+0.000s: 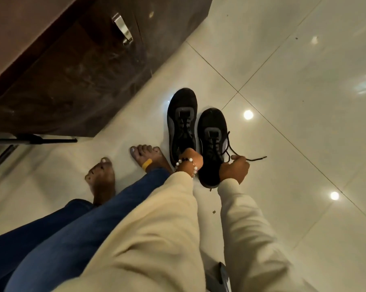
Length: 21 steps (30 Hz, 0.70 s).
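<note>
Two black sneakers stand side by side on the pale tiled floor, toes pointing away from me: the left shoe (183,121) and the right shoe (212,142). My right hand (234,168) pinches a black lace (254,159) of the right shoe and holds it out to the right. My left hand (190,158), with a bead bracelet at the wrist, reaches between the two shoes near their collars; its fingers are hidden. Both arms wear cream sleeves.
My two bare feet (146,157) rest on the floor left of the shoes, below blue jeans (72,228). A dark wooden cabinet (83,70) with a metal handle (123,28) fills the upper left. A dark rod (41,141) lies at its base.
</note>
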{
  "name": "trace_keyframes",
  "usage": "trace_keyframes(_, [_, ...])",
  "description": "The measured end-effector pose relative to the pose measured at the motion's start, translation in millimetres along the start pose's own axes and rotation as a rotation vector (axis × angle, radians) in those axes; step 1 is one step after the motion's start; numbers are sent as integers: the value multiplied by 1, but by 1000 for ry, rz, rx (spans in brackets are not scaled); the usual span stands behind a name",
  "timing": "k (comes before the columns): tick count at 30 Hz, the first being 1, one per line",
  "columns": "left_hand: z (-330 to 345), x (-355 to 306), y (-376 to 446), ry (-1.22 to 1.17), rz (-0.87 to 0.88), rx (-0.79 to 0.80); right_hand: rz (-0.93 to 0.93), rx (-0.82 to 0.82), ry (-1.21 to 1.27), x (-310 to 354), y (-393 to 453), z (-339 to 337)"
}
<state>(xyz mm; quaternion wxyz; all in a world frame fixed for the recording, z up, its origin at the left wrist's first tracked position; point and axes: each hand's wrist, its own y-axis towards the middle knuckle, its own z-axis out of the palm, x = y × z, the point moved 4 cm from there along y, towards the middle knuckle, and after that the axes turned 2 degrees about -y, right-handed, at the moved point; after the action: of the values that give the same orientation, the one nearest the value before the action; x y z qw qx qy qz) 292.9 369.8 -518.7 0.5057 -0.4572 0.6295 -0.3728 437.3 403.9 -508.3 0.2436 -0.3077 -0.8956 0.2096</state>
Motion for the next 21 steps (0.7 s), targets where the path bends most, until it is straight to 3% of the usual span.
trace_keyframes(4, [27, 5, -12, 215, -9, 140, 33, 315, -186, -30, 1, 22])
trace_keyframes(6, [31, 0, -17, 142, -9, 179, -7, 353, -204, -28, 1, 26])
trace_keyframes(11, [78, 75, 146, 126, -46, 114, -33, 325, -351, -21, 4, 27])
trace_keyframes(13, [66, 60, 123, 96, 26, 130, -36, 317, -372, -18, 1, 20])
trace_keyframes(16, [27, -5, -5, 72, 92, 165, -49, 290, -375, -10, -10, 2])
trace_keyframes(21, [3, -28, -38, 56, 158, 75, -73, 201, -308, 16, -39, -47])
